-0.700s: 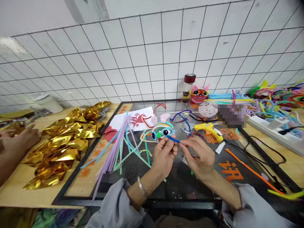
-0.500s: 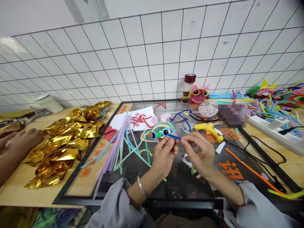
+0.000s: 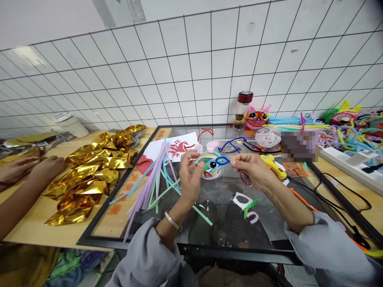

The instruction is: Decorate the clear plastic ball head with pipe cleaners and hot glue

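Pinching a blue loop [image 3: 223, 160] with the right hand [image 3: 251, 167], just left of its fingertips. Bending the left hand's [image 3: 190, 181] fingers by a toy face [image 3: 213, 170], just right of the thumb; cannot tell if gripping it.

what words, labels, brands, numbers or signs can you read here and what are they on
Nothing can be read with certainty.
Red character-like marks on the white paper: too small to read.
Dark label on the lidded bottle: too small to read.
Orange cut-out near the yellow glue gun: possibly a character, unreadable.
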Action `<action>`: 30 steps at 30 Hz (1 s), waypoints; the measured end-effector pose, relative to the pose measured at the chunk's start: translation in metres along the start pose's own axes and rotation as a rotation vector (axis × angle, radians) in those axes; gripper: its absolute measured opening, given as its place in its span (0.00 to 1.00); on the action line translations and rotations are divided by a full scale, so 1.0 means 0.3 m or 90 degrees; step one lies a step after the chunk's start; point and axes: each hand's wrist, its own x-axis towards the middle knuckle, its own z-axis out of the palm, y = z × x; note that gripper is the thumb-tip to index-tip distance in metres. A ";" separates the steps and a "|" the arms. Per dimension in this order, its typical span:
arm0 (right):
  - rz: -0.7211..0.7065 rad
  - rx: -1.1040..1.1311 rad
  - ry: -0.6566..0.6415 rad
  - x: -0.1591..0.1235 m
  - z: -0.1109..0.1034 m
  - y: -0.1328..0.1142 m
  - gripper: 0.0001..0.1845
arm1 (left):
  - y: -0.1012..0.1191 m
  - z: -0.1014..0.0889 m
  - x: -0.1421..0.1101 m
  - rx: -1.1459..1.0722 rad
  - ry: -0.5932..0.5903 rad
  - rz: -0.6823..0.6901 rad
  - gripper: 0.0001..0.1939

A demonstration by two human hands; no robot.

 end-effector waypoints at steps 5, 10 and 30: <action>0.020 -0.020 -0.046 0.039 0.004 0.009 0.08 | -0.007 -0.005 0.011 0.079 -0.125 0.019 0.17; 0.015 -0.044 -0.062 0.053 0.017 0.016 0.08 | 0.013 -0.011 0.022 0.150 -0.193 0.020 0.20; 0.029 -0.030 -0.028 0.084 0.032 0.062 0.05 | -0.006 0.002 0.017 0.225 -0.233 0.081 0.21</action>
